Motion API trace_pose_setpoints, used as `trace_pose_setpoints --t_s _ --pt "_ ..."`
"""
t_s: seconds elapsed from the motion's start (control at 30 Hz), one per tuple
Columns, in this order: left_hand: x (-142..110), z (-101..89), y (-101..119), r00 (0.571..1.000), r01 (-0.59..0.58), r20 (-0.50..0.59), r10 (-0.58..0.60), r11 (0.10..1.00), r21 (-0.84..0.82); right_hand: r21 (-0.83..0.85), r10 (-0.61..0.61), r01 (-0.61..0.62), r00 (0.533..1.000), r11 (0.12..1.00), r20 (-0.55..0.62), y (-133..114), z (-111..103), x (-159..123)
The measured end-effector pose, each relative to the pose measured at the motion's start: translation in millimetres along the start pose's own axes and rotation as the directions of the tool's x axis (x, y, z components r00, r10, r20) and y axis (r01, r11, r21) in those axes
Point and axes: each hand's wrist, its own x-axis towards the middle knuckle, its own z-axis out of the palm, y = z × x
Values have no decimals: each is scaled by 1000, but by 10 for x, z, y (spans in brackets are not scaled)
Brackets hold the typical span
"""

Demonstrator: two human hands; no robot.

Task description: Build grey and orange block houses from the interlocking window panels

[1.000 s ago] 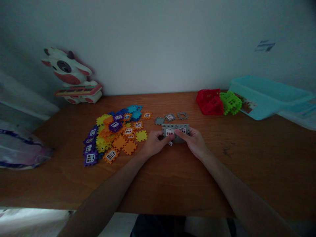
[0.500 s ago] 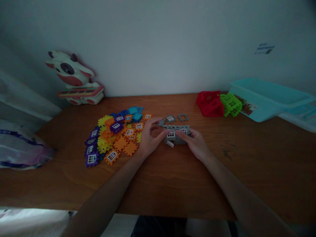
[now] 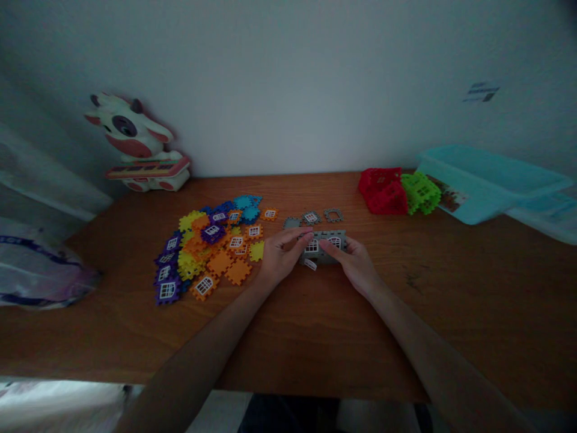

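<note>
A grey block of interlocking building tiles (image 3: 325, 252) with white window inserts sits between my hands near the middle of the table. My left hand (image 3: 283, 252) closes on its left end, with index finger and thumb near the top edge. On the right end, my right hand (image 3: 356, 261) grips with the thumb pressed over a window. A white window flap (image 3: 310, 264) sticks out at the block's lower front. Just behind lie a plain grey tile (image 3: 292, 223), a grey window tile (image 3: 311, 218) and a grey open-frame tile (image 3: 333, 214).
A pile of orange, yellow, purple and blue tiles (image 3: 220, 263) spreads on the left. At the back right stand a red tile structure (image 3: 383, 191), a green one (image 3: 421, 192) and a turquoise bin (image 3: 478, 201). A cow toy keyboard (image 3: 148, 168) and a plastic bag (image 3: 40, 264) are on the left.
My left hand has moved from the plain grey tile behind the block onto the block's left end, so that tile now shows. My right hand stays on the block.
</note>
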Motion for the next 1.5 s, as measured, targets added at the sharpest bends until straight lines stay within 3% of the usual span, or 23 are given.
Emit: trace_pose_setpoints --t_s 0.13,0.33,0.6,0.97,1.13,1.3,1.43,1.5 --pt "39 -5 5 1000 -16 1 16 1000 12 11 -9 9 1000 1000 9 5 4 -3" --pt "151 -9 30 990 -26 137 21 999 38 9 -15 16 1000 1000 -22 17 14 -1" --pt "169 50 18 995 13 98 -14 1000 11 -8 -15 15 1000 1000 -23 34 9 6" --pt "229 74 43 985 64 160 -67 998 24 -51 -35 34 999 998 -14 33 3 12" --pt "176 -4 -28 964 46 266 -22 995 -84 -59 -49 47 998 997 -29 30 -22 22" --pt "64 -84 -183 929 135 361 -82 983 -124 -80 -25 25 1000 997 1 12 -79 37" --pt "18 -63 -235 929 153 357 -97 980 -130 -135 10 2 996 991 86 -28 -148 35" --pt "1 -53 -203 964 100 254 -77 992 -82 -160 27 -7 991 987 127 -59 -192 30"
